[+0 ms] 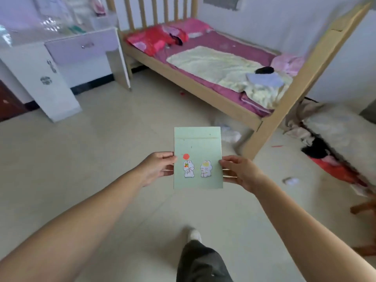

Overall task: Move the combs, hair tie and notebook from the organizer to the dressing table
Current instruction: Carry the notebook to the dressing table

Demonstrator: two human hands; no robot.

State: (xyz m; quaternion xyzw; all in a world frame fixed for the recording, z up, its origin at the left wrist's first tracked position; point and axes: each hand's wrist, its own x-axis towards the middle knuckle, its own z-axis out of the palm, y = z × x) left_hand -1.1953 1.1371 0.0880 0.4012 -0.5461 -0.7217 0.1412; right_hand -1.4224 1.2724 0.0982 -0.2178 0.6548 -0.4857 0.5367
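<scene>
A pale green notebook [197, 147] with two cartoon rabbits and a red balloon on its cover is held upright in front of me, above the floor. My left hand [157, 167] grips its left edge. My right hand [240, 173] grips its right edge. The white and lilac dressing table [81, 47] stands at the upper left, some way from the notebook; its top is blurred and shows glassy items. No comb, hair tie or organizer can be seen.
A wooden bed [213, 66] with pink and pale yellow bedding fills the upper right. Its slanted post [289, 94] comes down right of the notebook. Clothes and bedding [335, 143] lie on the floor at right. My leg and foot [195, 247] are below.
</scene>
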